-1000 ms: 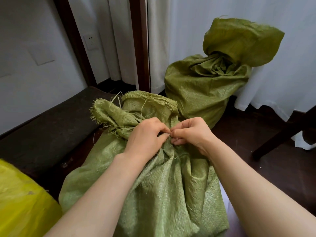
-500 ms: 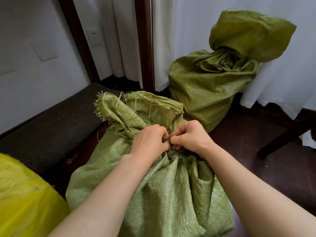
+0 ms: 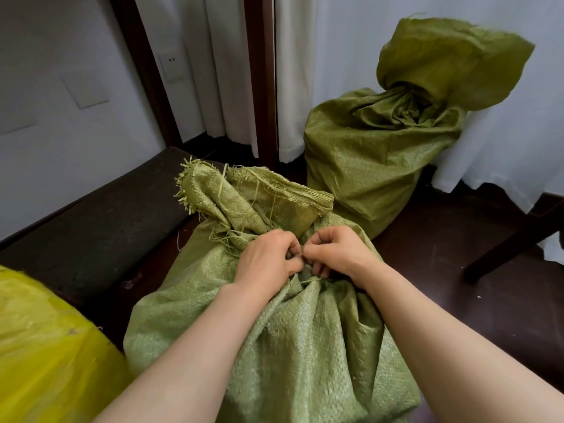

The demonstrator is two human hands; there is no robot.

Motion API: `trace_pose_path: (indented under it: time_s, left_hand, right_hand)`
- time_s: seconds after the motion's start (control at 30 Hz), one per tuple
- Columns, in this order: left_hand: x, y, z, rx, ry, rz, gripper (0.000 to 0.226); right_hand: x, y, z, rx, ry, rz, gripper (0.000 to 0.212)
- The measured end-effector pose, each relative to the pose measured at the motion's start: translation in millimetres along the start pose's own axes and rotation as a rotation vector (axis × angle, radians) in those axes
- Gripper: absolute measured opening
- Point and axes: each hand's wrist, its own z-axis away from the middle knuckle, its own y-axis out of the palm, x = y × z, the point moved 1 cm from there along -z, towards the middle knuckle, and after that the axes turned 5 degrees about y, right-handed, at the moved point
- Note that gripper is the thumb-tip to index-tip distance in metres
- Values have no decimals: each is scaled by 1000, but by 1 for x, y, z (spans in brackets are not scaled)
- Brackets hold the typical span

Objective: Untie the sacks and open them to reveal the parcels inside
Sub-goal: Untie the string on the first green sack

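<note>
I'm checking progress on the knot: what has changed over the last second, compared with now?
Both hands curled tighter. The left hand and right hand, whose fingers were less bent a second ago, now pinch the tie with knuckles bunched together. Nothing was let go. The neck of the near sack stays gathered shut, no parcels show, and the far sack is unchanged.

One view only: head-worn, wide-angle, facing forward and tilted down. Near sack (image 3: 290,346) fills lower centre, close under the lens. Both forearms enter from the bottom edge, left hand (image 3: 268,261) and right hand (image 3: 338,254) at mid-frame. Far sack (image 3: 366,166) and curtain (image 3: 351,56) farther off, upper right. Dark floor (image 3: 457,285) at right. Verticals at left lean outward.
</note>
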Motion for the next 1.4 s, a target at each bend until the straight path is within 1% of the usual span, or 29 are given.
trace_pose_path:
  time_s: [0.03,0.13,0.17,0.2,0.27,0.37,0.43,0.53,0.67,0.77,0.87,1.0,1.13,1.23,1.33,1.4]
  left_hand:
    - [-1,0,-1,6,-4,5,9]
    - [-2,-5,-4,49,-9,-6,15]
    - [-2,-7,-6,51,-5,-5,16]
    - [-1,-9,-6,46,4,-4,15]
    - [0,-8,-4,36,25,-12,13]
    - [0,-2,1,50,38,-15,13]
    - [0,0,1,58,37,-12,15]
    - [0,-2,-3,55,9,7,16]
    - [-4,-6,-8,92,-13,-18,17]
    - [-2,-4,-6,104,1,-52,15]
    - [0,2,-3,112,22,-60,14]
    - [2,5,-4,120,10,-30,18]
    - [1,-2,-9,116,-25,0,16]
    - [1,-5,-11,111,-17,-12,15]
    - [3,-3,-7,101,8,-4,10]
    - [3,-1,-4,102,12,7,9]
  right_hand:
    - [2,-1,1,-16,-30,54,10]
    - [15,-3,4,-144,-203,342,17]
    - [18,-3,5,-160,-232,368,16]
    - [19,-4,5,-153,-236,354,12]
    - [16,-3,4,-104,-172,220,10]
    - [6,1,3,-20,-28,37,18]
    - [4,3,1,-14,-1,-1,21]
    - [4,3,0,-57,-24,-15,21]
    - [9,2,-3,-99,-85,66,16]
    - [6,3,-4,-66,-61,66,16]
    - [-1,5,-3,3,-4,-16,19]
    - [-4,8,-4,-20,9,-51,20]
    - [5,4,-4,-73,-54,45,17]
    - [10,2,-5,-98,-97,101,16]
    - [1,6,-4,-12,-20,-83,16]
    - [-4,7,-4,14,12,-155,15]
